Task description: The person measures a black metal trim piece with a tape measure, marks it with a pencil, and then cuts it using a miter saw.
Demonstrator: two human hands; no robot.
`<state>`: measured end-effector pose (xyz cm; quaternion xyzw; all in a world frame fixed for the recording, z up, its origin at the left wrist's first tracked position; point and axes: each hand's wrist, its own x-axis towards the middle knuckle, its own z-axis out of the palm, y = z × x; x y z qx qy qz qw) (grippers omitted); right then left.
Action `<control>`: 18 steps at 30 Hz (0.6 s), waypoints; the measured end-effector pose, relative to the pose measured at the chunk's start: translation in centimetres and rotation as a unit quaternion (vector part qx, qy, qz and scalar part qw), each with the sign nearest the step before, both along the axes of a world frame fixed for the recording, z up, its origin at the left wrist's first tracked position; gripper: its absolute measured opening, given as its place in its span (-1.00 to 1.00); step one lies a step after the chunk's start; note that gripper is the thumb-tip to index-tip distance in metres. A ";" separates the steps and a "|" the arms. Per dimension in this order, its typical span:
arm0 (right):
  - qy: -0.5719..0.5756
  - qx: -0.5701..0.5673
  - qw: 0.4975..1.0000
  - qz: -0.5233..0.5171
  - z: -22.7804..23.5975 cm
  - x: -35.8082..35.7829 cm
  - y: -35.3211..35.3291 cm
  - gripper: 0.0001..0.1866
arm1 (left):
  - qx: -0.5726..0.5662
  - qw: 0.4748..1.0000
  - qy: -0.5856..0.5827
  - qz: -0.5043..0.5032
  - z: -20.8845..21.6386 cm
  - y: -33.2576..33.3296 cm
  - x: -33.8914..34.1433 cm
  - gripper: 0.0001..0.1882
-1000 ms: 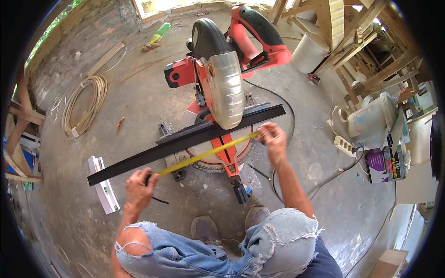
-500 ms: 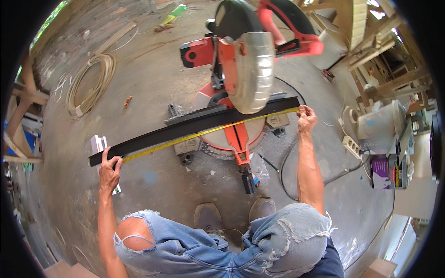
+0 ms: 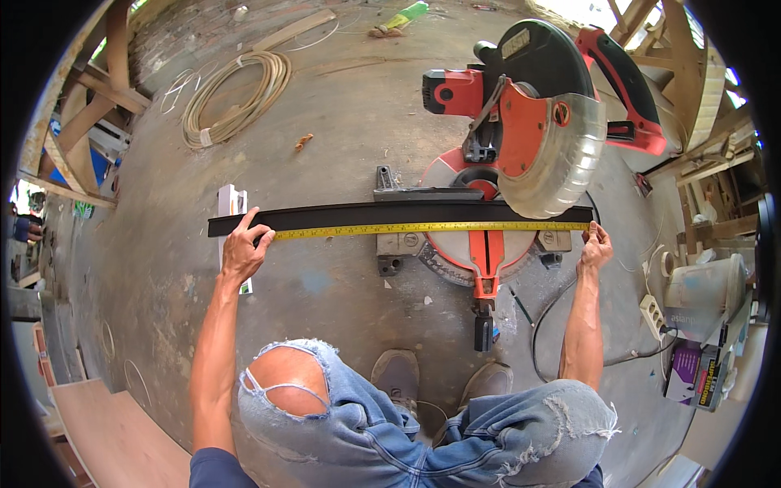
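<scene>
**Tape's pulled right along the black strip now, a hand at each end**

So the big change over the last second: the yellow tape [image 3: 390,230] has gone from a short, slanted stretch on the near side of the black strip [image 3: 358,215] to a long, straight run along its near edge. The left hand [image 3: 244,254] was well apart from the strip and is now up against it, while the right hand [image 3: 596,246] has gone out to the far right end. The view has swung a bit too, so the strip looks nearly level. For the measuring, I'd say that's a good sign: the tape looks taut and close enough to the edge to read a length off it.

Hands: the right one is pinching the end of the tape between thumb and fingertips, right at the strip's right end. The left one looks curled around the other end of the tape, with a finger reaching onto the strip. Can't tell if the tape's case is tucked in that palm.

As for the strip, it lies just beyond both hands, across the base of the saw [image 3: 527,134], with the clear guard hanging over its right part. Its left end pokes out past the left hand, over a white piece [image 3: 232,200] on the floor [image 3: 163,313]. Can't tell if it's touching that.
</scene>
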<state>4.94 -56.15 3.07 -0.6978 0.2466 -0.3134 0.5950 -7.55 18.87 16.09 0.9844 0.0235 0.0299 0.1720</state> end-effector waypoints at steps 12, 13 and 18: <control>-0.005 0.247 0.966 0.072 -0.9 1.3 -1.6 -0.76 | -0.021 0.999 -0.013 -0.027 0.0 0.8 0.4 -0.74; 0.017 0.258 0.966 0.032 -0.8 1.5 -1.5 -0.75 | -0.018 0.999 -0.012 -0.025 0.0 1.3 0.1 -0.74; 0.036 0.295 0.955 -0.013 -0.2 0.9 -3.3 -0.76 | -0.025 0.996 -0.022 0.085 0.7 4.1 -0.8 -0.75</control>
